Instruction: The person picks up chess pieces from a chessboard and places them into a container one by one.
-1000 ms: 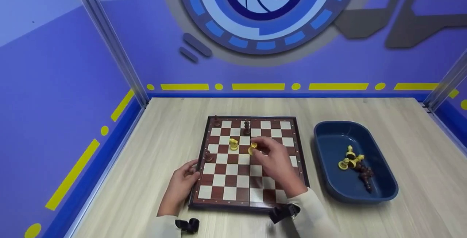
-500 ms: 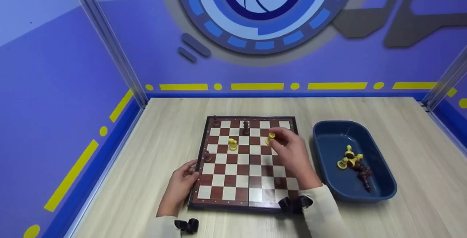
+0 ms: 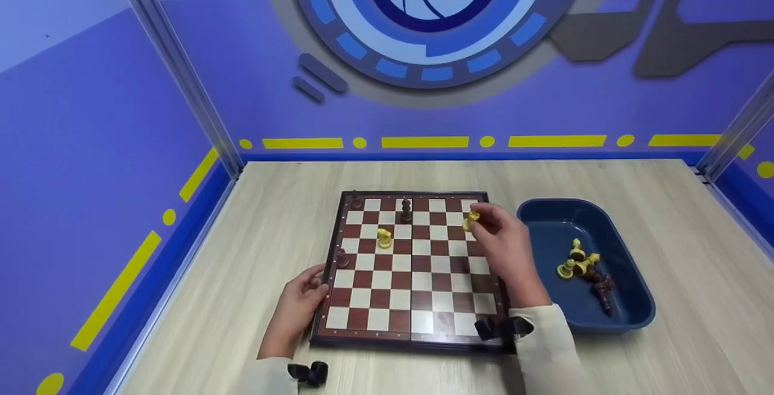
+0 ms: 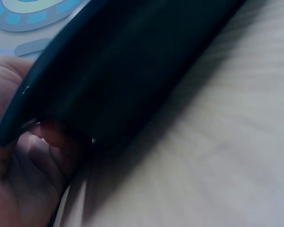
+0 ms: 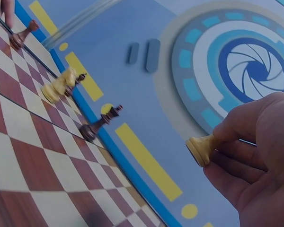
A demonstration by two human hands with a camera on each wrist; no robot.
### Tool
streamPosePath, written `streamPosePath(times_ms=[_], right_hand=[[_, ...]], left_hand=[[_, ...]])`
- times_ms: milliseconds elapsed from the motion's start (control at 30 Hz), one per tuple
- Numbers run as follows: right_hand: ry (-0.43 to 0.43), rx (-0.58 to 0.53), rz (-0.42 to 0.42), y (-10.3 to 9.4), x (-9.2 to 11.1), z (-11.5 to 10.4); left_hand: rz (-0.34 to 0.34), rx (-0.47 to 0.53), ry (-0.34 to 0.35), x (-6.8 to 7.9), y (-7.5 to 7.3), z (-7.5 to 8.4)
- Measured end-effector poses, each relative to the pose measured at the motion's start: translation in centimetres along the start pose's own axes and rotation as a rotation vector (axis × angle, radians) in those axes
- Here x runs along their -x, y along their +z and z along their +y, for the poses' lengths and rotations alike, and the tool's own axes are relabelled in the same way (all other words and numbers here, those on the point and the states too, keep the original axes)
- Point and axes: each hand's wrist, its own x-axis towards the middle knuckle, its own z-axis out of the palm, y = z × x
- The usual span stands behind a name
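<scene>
A brown-and-white checkered chessboard (image 3: 432, 268) lies on the table. My left hand (image 3: 297, 307) grips its left edge; the left wrist view shows the fingers (image 4: 40, 161) partly hidden by the board's dark side. Above the far right corner, my right hand (image 3: 511, 250) pinches a pale yellow chess piece (image 3: 470, 221). In the right wrist view its round base (image 5: 199, 150) points away from the fingers, which hide its top. A pale yellow knight (image 3: 384, 238) stands on the left half, near a tall dark chess piece (image 3: 406, 211). Smaller dark pieces stand at the far left corner (image 3: 356, 200) and left edge (image 3: 343, 258).
A dark blue tub (image 3: 632, 262) stands right of the board, close to my right forearm. Several pale yellow pieces (image 3: 577, 256) and dark pieces (image 3: 603, 292) lie in it. Blue-purple panels (image 3: 423, 123) wall the table at the back and sides.
My right hand has carried the pale yellow chess piece from mid-board rightward and away, to the far right corner. My left hand stays at the board's edge.
</scene>
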Motion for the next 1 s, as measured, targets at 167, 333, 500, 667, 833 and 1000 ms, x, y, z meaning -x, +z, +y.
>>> streamPosePath(times_ms=[167,333,500,667,833,1000], right_hand=[[-0.006,0.009,0.043,-0.9,-0.3,0.5],[0.025,-0.010,0.060,-1.8,-0.4,0.9],[0.063,-0.006,0.071,-2.7,-0.6,1.4],[0.078,0.000,0.104,-3.4,-0.8,1.8],[0.094,0.021,0.142,-4.0,-1.0,2.1],[0.121,0.008,0.158,-4.5,-1.0,2.3]], left_hand=[[-0.004,0.005,-0.006,0.0,0.0,0.1],[-0.003,0.002,0.013,0.0,0.0,0.0],[0.002,0.003,0.008,0.0,0.1,-0.1],[0.002,0.025,-0.002,0.0,0.2,-0.1],[0.006,0.020,0.002,0.0,0.2,0.0],[0.006,0.005,0.001,0.0,0.1,0.1]])
